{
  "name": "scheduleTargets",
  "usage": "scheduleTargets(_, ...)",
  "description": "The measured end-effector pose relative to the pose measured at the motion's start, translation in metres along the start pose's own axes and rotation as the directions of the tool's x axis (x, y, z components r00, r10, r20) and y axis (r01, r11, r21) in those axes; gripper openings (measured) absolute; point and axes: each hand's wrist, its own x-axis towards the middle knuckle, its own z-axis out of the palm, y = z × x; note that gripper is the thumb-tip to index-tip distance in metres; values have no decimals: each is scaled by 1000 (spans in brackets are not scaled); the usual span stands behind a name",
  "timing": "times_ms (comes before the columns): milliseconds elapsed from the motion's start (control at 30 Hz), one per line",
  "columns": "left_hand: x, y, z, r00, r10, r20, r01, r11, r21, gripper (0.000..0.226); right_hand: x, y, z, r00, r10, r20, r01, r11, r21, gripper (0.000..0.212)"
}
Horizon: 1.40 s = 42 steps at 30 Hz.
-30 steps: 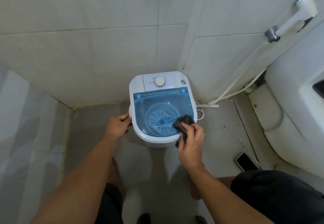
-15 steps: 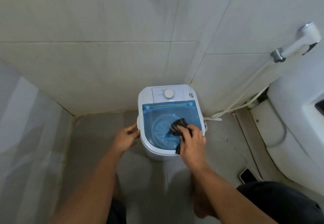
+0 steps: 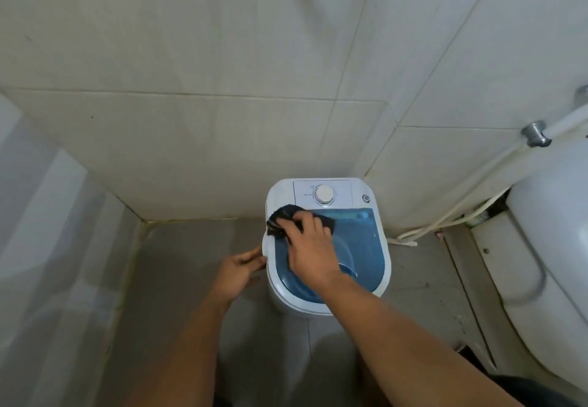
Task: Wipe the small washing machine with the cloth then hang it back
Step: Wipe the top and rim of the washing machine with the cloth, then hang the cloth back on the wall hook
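Observation:
A small white washing machine (image 3: 378, 190) with a see-through blue lid (image 3: 362, 241) and a round dial stands on the floor in the tiled corner. My right hand (image 3: 310, 252) lies on the lid and presses a dark cloth (image 3: 284, 215) against the lid's far left corner, by the white rim. Part of the cloth is hidden under my fingers. My left hand (image 3: 240, 268) holds the machine's left side at its white handle, fingers curled against it.
A white toilet (image 3: 553, 247) stands at the right. A spray hose (image 3: 477, 177) with a metal fitting runs down the right wall to the floor behind the machine. Tiled walls close in behind, a pale panel at the left, grey floor between.
My right hand has slid the cloth from the lid's near right part across to its far left corner. The left hand has stayed on the machine's side. The view has tilted up.

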Motion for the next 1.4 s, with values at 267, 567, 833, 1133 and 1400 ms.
scheduleTargets(267,4,-8,-1,999,5,33,-6,999,50,44,116,19,-13,963,266,31,-259,954,-150,57)
scheduleTargets(567,-3,-26,-25,977,-142,-160,131,988,-77,16,26,-35,-2,959,-89,269,122,986,-111,64)
scheduleTargets(833,-102,15,-27,960,-44,-277,27,998,-64,35,-106,-56,-62,747,-18,664,-201,946,252,44)
scheduleTargets(1133,-247,77,24,979,203,-6,-200,970,138,25,-134,-61,-220,773,182,608,-633,152,759,22)
scheduleTargets(1400,-320,152,40,906,413,95,-400,906,-137,32,-121,-92,-333,893,212,397,-386,-92,918,30)
